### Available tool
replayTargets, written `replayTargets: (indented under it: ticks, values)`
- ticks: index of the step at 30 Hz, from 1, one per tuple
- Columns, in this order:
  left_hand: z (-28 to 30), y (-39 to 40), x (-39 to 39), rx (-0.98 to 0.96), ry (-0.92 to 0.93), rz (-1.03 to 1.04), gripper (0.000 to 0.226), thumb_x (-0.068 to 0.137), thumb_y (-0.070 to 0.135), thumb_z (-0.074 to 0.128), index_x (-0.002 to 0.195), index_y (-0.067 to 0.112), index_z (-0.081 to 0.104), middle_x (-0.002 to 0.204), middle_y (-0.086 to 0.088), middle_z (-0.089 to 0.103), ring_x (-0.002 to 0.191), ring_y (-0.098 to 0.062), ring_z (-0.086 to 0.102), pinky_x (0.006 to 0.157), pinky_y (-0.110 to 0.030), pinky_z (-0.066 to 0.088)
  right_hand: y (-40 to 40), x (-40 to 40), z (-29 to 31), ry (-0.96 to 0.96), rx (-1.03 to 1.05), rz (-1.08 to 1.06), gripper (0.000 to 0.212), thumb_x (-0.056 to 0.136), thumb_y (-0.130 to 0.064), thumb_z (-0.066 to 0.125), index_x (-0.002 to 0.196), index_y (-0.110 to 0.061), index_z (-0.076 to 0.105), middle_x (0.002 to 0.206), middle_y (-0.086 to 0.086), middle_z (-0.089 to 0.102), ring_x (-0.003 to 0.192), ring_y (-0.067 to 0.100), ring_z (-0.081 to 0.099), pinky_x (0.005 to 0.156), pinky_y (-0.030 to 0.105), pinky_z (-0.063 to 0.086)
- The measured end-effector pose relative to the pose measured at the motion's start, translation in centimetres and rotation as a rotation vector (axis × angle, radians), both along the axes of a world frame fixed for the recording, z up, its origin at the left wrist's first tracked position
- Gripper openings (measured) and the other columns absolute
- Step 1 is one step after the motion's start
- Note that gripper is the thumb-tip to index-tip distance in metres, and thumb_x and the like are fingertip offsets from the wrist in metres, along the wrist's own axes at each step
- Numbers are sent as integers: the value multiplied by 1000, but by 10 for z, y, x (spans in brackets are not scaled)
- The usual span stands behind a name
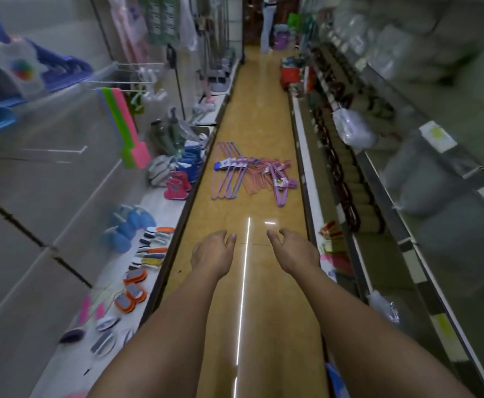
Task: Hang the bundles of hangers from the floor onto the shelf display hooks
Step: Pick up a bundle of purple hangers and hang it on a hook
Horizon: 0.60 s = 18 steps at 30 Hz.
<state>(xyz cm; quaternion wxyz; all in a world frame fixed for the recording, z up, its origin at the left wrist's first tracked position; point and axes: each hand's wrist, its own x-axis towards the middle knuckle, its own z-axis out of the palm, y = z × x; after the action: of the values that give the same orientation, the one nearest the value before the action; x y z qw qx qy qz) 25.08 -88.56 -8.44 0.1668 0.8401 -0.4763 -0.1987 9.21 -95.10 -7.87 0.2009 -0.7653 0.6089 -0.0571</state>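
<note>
Both hands are reaching forward over the aisle floor (258, 116), empty. Left hand (210, 252) and right hand (295, 251) are hanging with loosely curled fingers, released, grasping nothing. Hanger bundles (252, 173), purple and pink, are lying on the floor well ahead, between the shelves. Display hooks (125, 81) are jutting out upper left.

Looking down aisle from my feed: glossy yellow-tan floor (252, 116) runs between two shelf rows. Purple and pink hanger bundles (252, 175) lie flat mid-aisle, fanned out, touching each other. Low white shelf (160, 205) on left edge carries small kids boots (181, 175), blue slippers (128, 225), row of scrub brushes (137, 282). Far end too blurry, can't tell.
</note>
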Motion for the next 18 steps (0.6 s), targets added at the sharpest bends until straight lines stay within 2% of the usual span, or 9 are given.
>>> replayTargets:
  ticks: [9,18]
  values:
    - [-14,-102,3,17,24,-87,52,101,44,27,142,14,41,141,-7,49,129,-25,46,106,-40,37,-86,-8,-11,19,18,-83,59,99,-55,22,131,-14,50,125,7,59,112,26,56,75,34,40]
    - [-19,-208,75,-2,48,-153,49,102,42,28,138,13,45,136,-8,53,124,-26,49,102,-40,40,-180,54,-12,16,33,-208,60,99,-55,21,133,-15,49,126,7,59,112,25,56,81,36,43]
